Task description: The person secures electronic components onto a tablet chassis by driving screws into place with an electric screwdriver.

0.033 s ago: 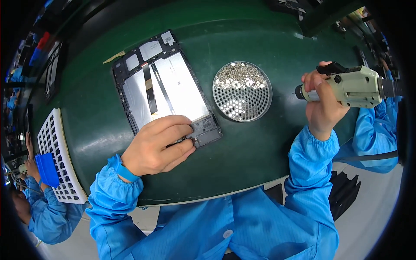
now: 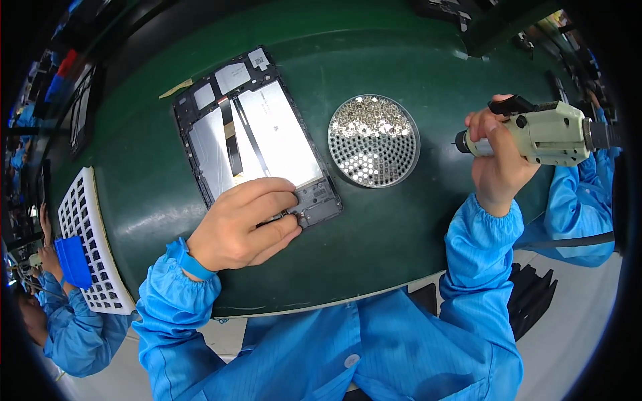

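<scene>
An opened tablet (image 2: 281, 127), with a black frame, silver metal plates and dark ribbon cables, lies tilted on the green work surface left of centre. Over its near end my left hand (image 2: 244, 224) is closed, thumb and curled fingers gripping around the lower edge; the hand hides that corner. My right hand (image 2: 501, 157) is wrapped round a pale green electric screwdriver (image 2: 552, 134) with a black lever, its tip pointing left above the table. Between the hands sits a round screw tray (image 2: 374, 140), loose small screws heaped on its far half, others seated in holes.
A white grid rack (image 2: 87, 234) with a blue piece (image 2: 72, 262) on it stands at the left table edge. A yellowish strip (image 2: 175, 89) lies by the tablet's far corner. Co-workers in blue sleeves (image 2: 582, 214) are at both sides. Black parts (image 2: 531, 297) lie below, right.
</scene>
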`<action>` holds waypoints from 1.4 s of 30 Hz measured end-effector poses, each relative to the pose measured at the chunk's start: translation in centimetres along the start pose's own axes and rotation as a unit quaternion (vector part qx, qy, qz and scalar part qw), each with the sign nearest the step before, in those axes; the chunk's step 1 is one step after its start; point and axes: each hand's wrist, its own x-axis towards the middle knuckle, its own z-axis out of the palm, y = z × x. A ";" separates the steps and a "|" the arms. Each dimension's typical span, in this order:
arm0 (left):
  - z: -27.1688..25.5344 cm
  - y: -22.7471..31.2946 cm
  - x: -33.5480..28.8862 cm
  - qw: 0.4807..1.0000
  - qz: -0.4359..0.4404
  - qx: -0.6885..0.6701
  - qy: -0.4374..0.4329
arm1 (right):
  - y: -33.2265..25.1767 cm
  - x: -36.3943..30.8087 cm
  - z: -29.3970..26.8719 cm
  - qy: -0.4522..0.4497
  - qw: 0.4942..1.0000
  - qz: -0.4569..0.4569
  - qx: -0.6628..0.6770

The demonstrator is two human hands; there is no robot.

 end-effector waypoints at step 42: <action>4.3 -17.0 19.1 0.956 -0.152 0.220 0.125 | -0.5 1.0 -0.6 -0.001 0.996 0.082 -0.038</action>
